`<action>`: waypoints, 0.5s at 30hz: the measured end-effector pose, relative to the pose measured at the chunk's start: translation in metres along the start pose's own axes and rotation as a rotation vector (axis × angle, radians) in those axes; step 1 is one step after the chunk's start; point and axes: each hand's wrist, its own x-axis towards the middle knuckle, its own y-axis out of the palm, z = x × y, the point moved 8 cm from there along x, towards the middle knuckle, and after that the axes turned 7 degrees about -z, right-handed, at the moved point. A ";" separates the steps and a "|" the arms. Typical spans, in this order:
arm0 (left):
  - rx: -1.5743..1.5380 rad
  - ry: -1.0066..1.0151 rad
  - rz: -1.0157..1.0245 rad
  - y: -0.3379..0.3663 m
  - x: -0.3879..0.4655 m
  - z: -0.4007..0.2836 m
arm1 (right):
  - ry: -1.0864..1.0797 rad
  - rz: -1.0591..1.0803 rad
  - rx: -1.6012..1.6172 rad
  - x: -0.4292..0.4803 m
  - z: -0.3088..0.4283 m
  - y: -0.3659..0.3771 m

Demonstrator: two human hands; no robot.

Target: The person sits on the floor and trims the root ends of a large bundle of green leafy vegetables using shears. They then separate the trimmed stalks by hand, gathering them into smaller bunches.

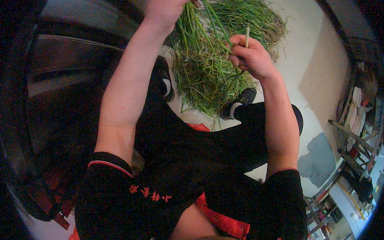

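Note:
My left hand [165,8], cut by the top edge of the view, grips a bunch of long green stalks [190,23] like scallions. My right hand [253,57] pinches the lower end of one long green stalk [217,22] that slants down from the left hand. A short pale stick [247,37] stands up from the right fingers; I cannot tell if it is a piece of stalk. Below both hands lies a loose heap of green and yellowed leaves [209,79] on the floor, between my shoes. Beyond it is a pile of green stalks with brownish roots [246,20].
My left shoe [163,79] and right shoe [240,102] flank the heap. A red thing [199,127] shows between my legs. Dark furniture [76,59] stands close on the left. On the right are a grey floor patch [319,159] and a cluttered wooden rack [353,135].

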 end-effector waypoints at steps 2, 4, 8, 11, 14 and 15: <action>0.038 -0.057 -0.008 0.003 -0.007 0.011 | -0.025 0.019 0.023 -0.002 -0.007 -0.004; 0.039 -0.093 -0.013 0.005 -0.013 0.021 | -0.022 -0.003 0.021 -0.004 -0.018 -0.009; -0.002 -0.096 -0.010 0.011 -0.023 0.028 | 0.031 -0.054 -0.009 -0.012 -0.033 -0.015; -0.005 -0.025 0.027 0.023 -0.029 0.025 | 0.063 0.050 0.124 -0.023 -0.030 -0.006; 0.035 -0.052 0.037 0.035 -0.035 0.029 | 0.070 0.146 0.227 -0.031 -0.025 0.002; 0.054 -0.082 0.033 0.038 -0.038 0.031 | 0.070 0.168 0.244 -0.032 -0.024 0.004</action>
